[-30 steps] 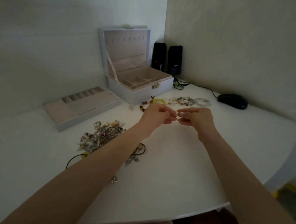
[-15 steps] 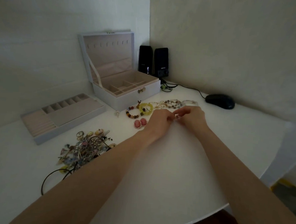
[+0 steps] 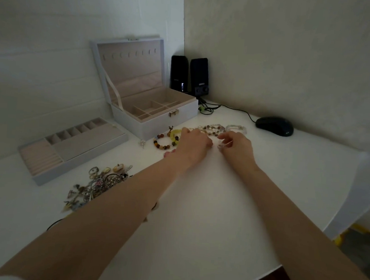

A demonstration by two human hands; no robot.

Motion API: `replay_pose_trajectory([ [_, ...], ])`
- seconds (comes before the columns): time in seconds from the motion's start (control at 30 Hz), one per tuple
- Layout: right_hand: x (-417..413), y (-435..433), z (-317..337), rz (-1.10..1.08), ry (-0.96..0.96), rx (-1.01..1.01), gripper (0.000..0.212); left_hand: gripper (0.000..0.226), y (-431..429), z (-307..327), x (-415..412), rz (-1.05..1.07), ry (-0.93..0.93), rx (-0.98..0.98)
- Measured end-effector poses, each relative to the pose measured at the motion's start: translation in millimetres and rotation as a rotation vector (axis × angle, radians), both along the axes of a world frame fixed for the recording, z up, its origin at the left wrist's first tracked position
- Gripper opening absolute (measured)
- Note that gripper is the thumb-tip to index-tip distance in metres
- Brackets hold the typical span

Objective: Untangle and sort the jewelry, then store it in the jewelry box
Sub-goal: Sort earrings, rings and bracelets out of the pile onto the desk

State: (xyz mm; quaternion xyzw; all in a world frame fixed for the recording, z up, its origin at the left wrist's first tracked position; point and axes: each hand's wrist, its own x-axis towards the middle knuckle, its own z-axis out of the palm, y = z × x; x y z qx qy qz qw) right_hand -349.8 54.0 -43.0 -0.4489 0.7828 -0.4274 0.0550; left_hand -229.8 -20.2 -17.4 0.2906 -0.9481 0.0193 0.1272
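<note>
Amber, yellow and clear beaded bracelets (image 3: 213, 128) lie in a row on the white tabletop (image 3: 196, 216), just in front of the open jewelry box (image 3: 155, 118). The right hand (image 3: 238, 150) pinches a small pale piece (image 3: 222, 145) between thumb and forefinger. The left hand (image 3: 193, 145) curls beside it, and whether it holds anything cannot be told. The tangled pile (image 3: 99, 184) sits near the left forearm. Such pieces look light, limp and snag-prone, so a fingertip pinch at a clasp or bead probably suits best.

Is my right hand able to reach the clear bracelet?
Probably yes: the clear bracelet lies just beyond the right hand, nothing between, though its fingers seem to pinch a small shiny piece.
</note>
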Motion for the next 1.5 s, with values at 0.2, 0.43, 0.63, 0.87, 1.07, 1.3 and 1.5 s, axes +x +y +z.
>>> replay_pose_trajectory([
  [0.2,0.8,8.6,5.0,-0.012,0.135,-0.044,0.035,0.046,-12.2,4.4,13.7,0.057,0.130,0.018],
  [0.43,1.3,4.7,1.2,0.084,0.205,0.046,0.032,0.054,-7.1,2.0,20.4,-0.045,0.003,0.036],
  [0.63,0.8,7.9,1.2,0.098,0.173,0.011,0.038,0.050,0.5,2.5,14.1,-0.036,-0.109,-0.085],
  [0.87,0.5,6.0,-0.1,0.073,0.169,-0.014,0.042,0.048,-5.1,3.5,20.5,0.033,0.086,0.124],
  [1.07,3.0,3.4,-2.3,0.092,0.269,0.015,0.046,0.025,-20.9,11.0,32.2,0.181,0.210,0.184],
  [1.3,4.6,3.9,-3.1,0.176,0.358,0.065,0.043,0.019,-16.6,8.2,29.8,0.171,0.089,0.161],
  [1.5,4.0,2.7,-3.9,0.211,0.364,0.086,0.046,0.016,-19.3,2.9,28.0,0.142,0.122,0.212],
])
